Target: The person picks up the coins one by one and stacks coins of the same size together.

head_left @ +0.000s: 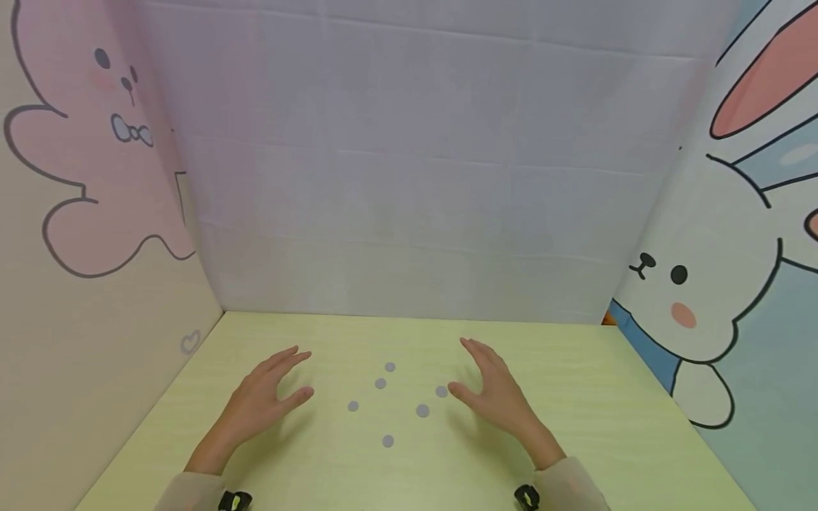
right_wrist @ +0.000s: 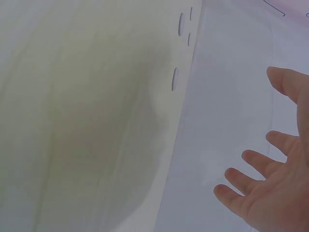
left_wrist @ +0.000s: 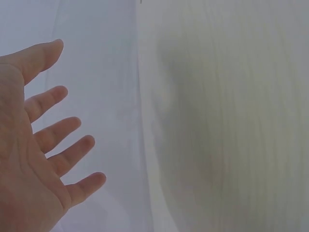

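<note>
Left hand (head_left: 258, 404) released and empty, fingers straight and slightly spread, palm turned inward toward the middle, hovering low over the pale green table (head_left: 575, 426), forearm coming in from the near left edge in a light sleeve (head_left: 192, 493). Right hand (head_left: 495, 390) likewise loose and empty, fingers straight and close together, palm facing left, thumb lowered toward the table, wrist and sleeve entering from the near right. Both hands set roughly level with each other, well apart, framing a loose scatter of six small grey discs (head_left: 388, 404) flat on the table between them. Nearest disc to the right hand (head_left: 441, 391) just beside its thumb, whether touching cannot be told; another (head_left: 422, 410) slightly nearer the body. Closest disc to the left hand (head_left: 353, 406) lying apart from its thumb. Two more farther back in the middle (head_left: 390, 367) (head_left: 380, 383), one alone toward the near edge (head_left: 388, 441). From the left wrist, only spread fingers (left_wrist: 58, 128) against the white backdrop (left_wrist: 96, 72); from the right wrist, spread fingers (right_wrist: 251, 169) and a few discs (right_wrist: 175, 79) seen edge-on far off. Cartoon rabbit panels (head_left: 703, 298) on both side walls.
</note>
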{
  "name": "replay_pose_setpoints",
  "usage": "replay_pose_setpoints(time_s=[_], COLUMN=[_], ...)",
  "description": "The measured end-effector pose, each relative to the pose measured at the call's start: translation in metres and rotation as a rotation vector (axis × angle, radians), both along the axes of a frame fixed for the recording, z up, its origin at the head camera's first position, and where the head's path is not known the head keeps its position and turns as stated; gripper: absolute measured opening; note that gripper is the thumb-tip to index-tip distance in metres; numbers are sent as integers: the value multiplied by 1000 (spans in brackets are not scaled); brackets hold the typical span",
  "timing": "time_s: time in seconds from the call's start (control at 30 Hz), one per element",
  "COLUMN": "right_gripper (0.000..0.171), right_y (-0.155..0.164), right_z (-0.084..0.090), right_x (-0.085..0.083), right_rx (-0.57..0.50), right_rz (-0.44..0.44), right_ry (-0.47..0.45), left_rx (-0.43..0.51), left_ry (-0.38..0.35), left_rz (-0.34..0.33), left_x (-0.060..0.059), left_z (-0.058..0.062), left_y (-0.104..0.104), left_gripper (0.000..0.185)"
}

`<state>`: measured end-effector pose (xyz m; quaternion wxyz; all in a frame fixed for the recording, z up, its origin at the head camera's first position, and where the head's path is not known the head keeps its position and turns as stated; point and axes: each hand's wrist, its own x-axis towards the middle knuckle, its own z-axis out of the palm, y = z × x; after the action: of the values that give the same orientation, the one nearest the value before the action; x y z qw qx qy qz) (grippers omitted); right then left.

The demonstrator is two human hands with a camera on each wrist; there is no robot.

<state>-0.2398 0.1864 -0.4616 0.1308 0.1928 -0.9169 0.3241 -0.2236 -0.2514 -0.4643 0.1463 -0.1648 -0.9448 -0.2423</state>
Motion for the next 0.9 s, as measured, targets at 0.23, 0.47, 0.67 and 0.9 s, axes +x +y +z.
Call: replay_pose_setpoints(time_s=[0.23, 0.47, 0.67, 0.9], right_gripper=[81, 79, 75, 71], right_y=[-9, -22, -32, -43], right_z=[-2, 1, 3, 1], right_x=[-1, -2, -2, -4], right_rx=[1, 8, -10, -26], right_rz=[19, 40, 61, 99], right_ry=[-20, -65, -74, -116], left_rx=[23, 36, 39, 51], left_ry=[7, -37, -50, -82], left_rz=[-8, -18, -44, -63], left_x=[-2, 0, 0, 1], left_z=[-2, -4, -4, -1], left_y=[4, 7, 11, 15], left_gripper=[60, 59, 60, 58])
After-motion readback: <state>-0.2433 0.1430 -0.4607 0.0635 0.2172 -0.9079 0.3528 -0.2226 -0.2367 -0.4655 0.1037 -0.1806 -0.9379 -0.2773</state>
